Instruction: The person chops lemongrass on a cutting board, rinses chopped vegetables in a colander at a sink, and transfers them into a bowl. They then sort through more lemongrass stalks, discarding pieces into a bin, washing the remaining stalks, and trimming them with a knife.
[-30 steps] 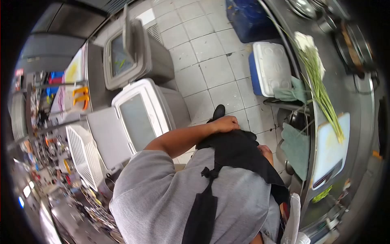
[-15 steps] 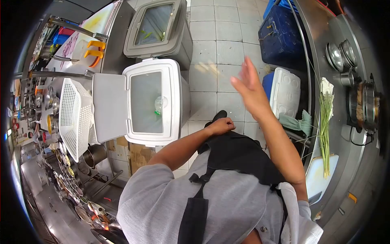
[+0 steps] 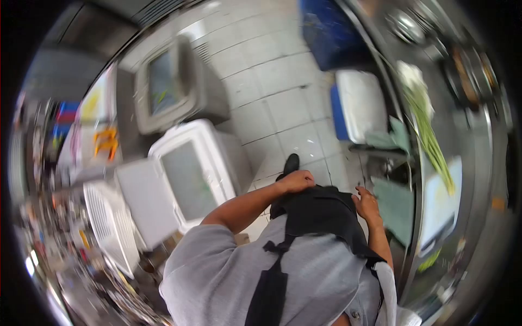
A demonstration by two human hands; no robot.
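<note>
My left hand (image 3: 298, 181) rests at the front of my black apron (image 3: 321, 209), its fingers curled in and no object visible in them. On the other side of the apron hangs my right hand (image 3: 367, 205), thumb and fingers loosely apart and nothing seen between them. To its right is a worktop with a bundle of long green stalks (image 3: 429, 133), whose near ends lie over a pale cutting board (image 3: 441, 201). A green cloth (image 3: 392, 209) hangs below the worktop, beside the right hand.
On the left stand a white bin (image 3: 215, 146) with its flap open and a grey lidded bin (image 3: 204, 81). A white perforated basket (image 3: 111, 223) is beside the flap. A white-lidded cooler (image 3: 359, 103) and a blue box (image 3: 331, 32) sit under the right worktop.
My right hand has dropped from its raised, spread position down beside the apron. Blurred pale sticks in the air ahead of it no longer show. The view has turned; my left hand stays at the apron.
</note>
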